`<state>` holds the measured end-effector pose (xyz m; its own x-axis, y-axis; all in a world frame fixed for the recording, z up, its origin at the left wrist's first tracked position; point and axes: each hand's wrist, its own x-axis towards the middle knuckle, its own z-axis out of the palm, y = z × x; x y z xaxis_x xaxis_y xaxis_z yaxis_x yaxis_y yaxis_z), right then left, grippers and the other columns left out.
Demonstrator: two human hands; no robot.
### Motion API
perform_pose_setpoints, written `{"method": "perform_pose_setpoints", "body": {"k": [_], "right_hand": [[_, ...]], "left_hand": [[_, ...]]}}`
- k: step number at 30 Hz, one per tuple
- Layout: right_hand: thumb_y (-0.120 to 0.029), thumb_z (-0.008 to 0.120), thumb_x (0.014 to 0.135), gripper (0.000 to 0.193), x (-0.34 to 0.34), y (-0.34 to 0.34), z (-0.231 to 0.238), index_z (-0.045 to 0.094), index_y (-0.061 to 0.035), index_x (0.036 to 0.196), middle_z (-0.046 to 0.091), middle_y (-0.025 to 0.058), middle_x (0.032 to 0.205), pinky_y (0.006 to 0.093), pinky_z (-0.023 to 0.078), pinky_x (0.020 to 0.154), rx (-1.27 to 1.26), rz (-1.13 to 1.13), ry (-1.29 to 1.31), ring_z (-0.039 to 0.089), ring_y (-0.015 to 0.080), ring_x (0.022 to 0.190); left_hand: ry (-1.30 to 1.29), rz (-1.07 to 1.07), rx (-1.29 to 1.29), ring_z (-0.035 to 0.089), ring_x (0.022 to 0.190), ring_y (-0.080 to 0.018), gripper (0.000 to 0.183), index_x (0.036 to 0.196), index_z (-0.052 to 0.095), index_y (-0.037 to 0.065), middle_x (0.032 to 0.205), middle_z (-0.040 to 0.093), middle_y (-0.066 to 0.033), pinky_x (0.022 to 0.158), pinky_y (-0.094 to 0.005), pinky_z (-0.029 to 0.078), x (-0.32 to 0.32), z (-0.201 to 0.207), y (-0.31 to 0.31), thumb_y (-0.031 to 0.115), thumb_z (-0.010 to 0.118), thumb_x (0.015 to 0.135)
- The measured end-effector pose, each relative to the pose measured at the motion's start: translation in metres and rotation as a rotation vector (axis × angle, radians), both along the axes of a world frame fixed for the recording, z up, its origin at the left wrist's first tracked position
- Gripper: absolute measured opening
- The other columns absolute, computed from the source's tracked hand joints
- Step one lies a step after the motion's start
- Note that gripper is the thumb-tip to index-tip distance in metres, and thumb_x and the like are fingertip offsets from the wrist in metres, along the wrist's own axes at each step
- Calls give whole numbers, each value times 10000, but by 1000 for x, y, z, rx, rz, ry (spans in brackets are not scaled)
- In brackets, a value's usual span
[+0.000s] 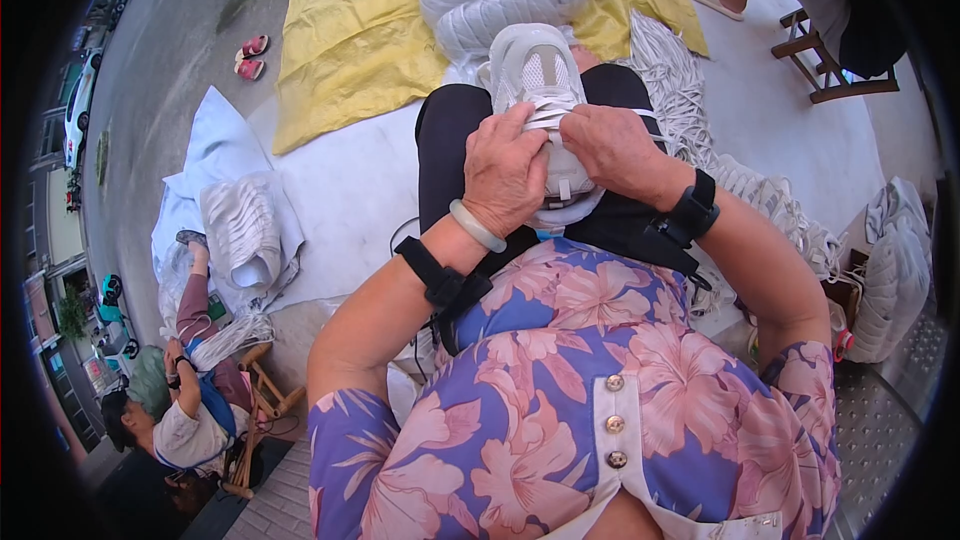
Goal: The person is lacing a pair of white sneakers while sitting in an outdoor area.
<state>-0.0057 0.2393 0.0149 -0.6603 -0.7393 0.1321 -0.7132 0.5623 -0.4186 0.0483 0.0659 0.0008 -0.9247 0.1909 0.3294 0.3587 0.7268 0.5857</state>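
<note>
White sneaker (535, 75) on lap, toe pointing away. Left hand (505, 172) and right hand (612, 148) both closed, pinching white lace (548, 120) at mid-eyelets. Judgement: lower rows laced, upper rows near tongue left. Loose laces heap (675, 90) beside right knee.

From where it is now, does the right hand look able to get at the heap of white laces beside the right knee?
Probably yes. The right hand rests on the white shoe on the lap, and the heap of white laces lies close beside it with nothing between.

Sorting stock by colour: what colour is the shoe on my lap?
White shoe, seen best in the head view.
</note>
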Motion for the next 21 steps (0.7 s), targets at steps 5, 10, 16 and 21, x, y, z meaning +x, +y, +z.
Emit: {"method": "perform_pose_setpoints", "body": {"k": [5,10,16,21], "right_hand": [[-99,566,765,65,4,-5,3,547,-45,795,576,126,759,400,465,622,-16,-74,-33,591,313,725],[-110,573,777,79,7,6,8,559,-39,809,565,141,782,412,459,617,-46,-156,-99,589,326,725],[-55,583,722,98,11,-9,-9,567,-52,818,552,130,802,417,464,624,-107,-233,-110,590,331,730],[-27,584,685,137,13,-6,-9,565,-48,820,553,130,821,413,467,631,-109,-190,-145,590,329,735]], "left_hand": [[-28,-1,-31,527,995,-325,213,898,620,51,1152,554,-140,837,-389,405,-1,4,0,49,617,685],[-57,2,24,530,981,-335,213,886,607,46,1158,550,-140,833,-394,410,-2,4,3,33,610,673],[-39,14,-37,526,970,-340,204,883,609,45,1161,545,-139,825,-395,413,-2,5,7,28,602,679],[6,-11,-66,521,985,-338,172,870,632,51,1160,547,-144,835,-400,408,1,3,5,41,599,701]]}}
